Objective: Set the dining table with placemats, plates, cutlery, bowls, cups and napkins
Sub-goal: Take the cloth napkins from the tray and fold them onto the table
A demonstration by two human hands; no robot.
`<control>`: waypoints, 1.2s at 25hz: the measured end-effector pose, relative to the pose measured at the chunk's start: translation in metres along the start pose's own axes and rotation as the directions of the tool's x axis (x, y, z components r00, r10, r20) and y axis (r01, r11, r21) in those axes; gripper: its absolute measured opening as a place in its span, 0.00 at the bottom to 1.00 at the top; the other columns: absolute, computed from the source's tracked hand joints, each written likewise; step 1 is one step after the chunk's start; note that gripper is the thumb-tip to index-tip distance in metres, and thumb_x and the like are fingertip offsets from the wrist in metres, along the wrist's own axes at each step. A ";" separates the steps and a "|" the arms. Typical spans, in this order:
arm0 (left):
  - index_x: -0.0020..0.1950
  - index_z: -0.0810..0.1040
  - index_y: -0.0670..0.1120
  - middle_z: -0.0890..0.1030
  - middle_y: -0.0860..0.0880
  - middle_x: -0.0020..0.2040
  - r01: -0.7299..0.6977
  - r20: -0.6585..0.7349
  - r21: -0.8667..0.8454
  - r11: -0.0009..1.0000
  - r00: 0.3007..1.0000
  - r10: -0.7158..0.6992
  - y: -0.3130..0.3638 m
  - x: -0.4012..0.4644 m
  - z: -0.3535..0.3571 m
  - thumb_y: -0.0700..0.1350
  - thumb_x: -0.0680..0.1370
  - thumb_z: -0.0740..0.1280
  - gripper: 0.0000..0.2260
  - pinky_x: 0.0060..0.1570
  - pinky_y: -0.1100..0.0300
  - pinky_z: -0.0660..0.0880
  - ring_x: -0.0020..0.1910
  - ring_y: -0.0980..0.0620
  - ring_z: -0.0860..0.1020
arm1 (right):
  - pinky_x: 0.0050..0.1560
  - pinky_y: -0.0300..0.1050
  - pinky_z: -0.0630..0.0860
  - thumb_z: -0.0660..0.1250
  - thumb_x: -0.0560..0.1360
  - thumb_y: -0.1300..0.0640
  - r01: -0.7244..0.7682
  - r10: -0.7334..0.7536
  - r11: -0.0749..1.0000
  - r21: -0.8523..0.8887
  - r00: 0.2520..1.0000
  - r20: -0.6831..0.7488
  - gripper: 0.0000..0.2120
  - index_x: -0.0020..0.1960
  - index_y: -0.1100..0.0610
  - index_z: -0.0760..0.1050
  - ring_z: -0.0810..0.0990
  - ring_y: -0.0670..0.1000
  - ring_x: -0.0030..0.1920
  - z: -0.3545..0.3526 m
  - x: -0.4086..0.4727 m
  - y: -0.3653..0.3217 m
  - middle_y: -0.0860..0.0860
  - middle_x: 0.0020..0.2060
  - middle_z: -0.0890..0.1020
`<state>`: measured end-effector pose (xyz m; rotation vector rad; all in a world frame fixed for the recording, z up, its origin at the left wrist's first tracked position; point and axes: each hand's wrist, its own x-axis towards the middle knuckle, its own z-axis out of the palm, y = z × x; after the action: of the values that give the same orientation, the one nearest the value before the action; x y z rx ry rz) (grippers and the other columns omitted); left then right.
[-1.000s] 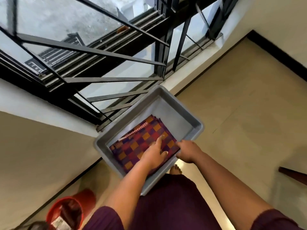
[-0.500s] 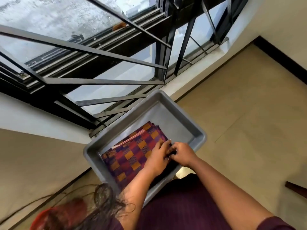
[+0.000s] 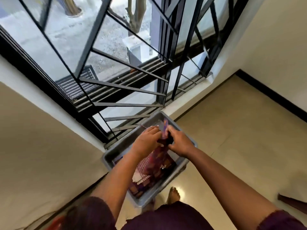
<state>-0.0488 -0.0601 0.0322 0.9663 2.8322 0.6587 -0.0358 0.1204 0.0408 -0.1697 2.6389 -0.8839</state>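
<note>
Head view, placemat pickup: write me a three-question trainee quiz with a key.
1. True or false: both hands grip the checked placemats.
2. Where does the grey tub sit: A on a table, B on the floor by the window grille, C on a chair?
3. Name the body part visible beside the tub's near corner.

Key: 1 true, left hand and right hand pinch the lifted edge. 2 B. 3 A bare foot.

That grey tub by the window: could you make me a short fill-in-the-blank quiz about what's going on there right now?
1. The grey tub sits on the ____.
2. Both hands, left hand and right hand, grip the checked ____.
3. Beyond the tub stands a barred ____.
4. A bare ____ shows beside the tub.

Answers: floor; cloth; window; foot
</note>
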 end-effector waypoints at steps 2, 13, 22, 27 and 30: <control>0.50 0.78 0.41 0.80 0.43 0.53 -0.065 0.011 0.062 0.996 0.998 0.064 0.011 -0.004 -0.030 0.46 0.73 0.72 0.11 0.57 0.52 0.72 0.57 0.42 0.77 | 0.55 0.51 0.70 0.69 0.71 0.59 -0.020 0.014 0.981 -0.192 0.999 -0.036 0.17 0.53 0.45 0.67 0.75 0.57 0.53 -0.011 -0.006 -0.007 0.49 0.50 0.78; 0.71 0.67 0.48 0.72 0.47 0.64 0.096 0.113 0.060 0.994 0.988 -0.102 0.002 -0.021 -0.084 0.41 0.76 0.68 0.24 0.57 0.54 0.74 0.61 0.46 0.75 | 0.56 0.48 0.65 0.65 0.76 0.55 -0.132 -0.008 0.950 -0.283 0.895 -0.445 0.07 0.52 0.54 0.78 0.77 0.55 0.51 -0.057 -0.034 -0.024 0.49 0.48 0.80; 0.78 0.36 0.56 0.78 0.42 0.55 0.564 0.428 -0.684 0.462 0.824 -0.371 0.019 -0.024 -0.107 0.26 0.73 0.68 0.51 0.39 0.56 0.81 0.48 0.47 0.82 | 0.45 0.43 0.71 0.69 0.75 0.57 -0.206 0.293 0.951 0.232 0.841 -0.454 0.03 0.44 0.50 0.79 0.79 0.51 0.44 -0.042 -0.073 0.010 0.47 0.42 0.83; 0.70 0.23 0.64 0.76 0.44 0.48 0.611 0.489 -0.782 0.121 0.722 -0.490 0.044 -0.024 -0.088 0.24 0.75 0.61 0.54 0.44 0.42 0.81 0.44 0.40 0.82 | 0.31 0.45 0.79 0.72 0.73 0.63 0.031 0.378 0.757 0.653 0.794 -0.476 0.08 0.45 0.52 0.75 0.80 0.51 0.38 -0.018 -0.067 -0.042 0.52 0.39 0.80; 0.69 0.21 0.62 0.76 0.33 0.55 0.602 0.505 -0.798 0.001 0.670 -0.544 0.047 -0.024 -0.081 0.25 0.76 0.62 0.54 0.42 0.44 0.81 0.42 0.38 0.83 | 0.41 0.49 0.82 0.68 0.73 0.66 0.093 0.166 0.870 0.483 0.868 -0.468 0.12 0.41 0.49 0.76 0.81 0.46 0.40 0.001 -0.077 -0.059 0.46 0.38 0.81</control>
<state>-0.0201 -0.0710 0.1235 -0.4435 1.7227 1.7426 0.0362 0.0894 0.0978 0.2825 2.7189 -1.7545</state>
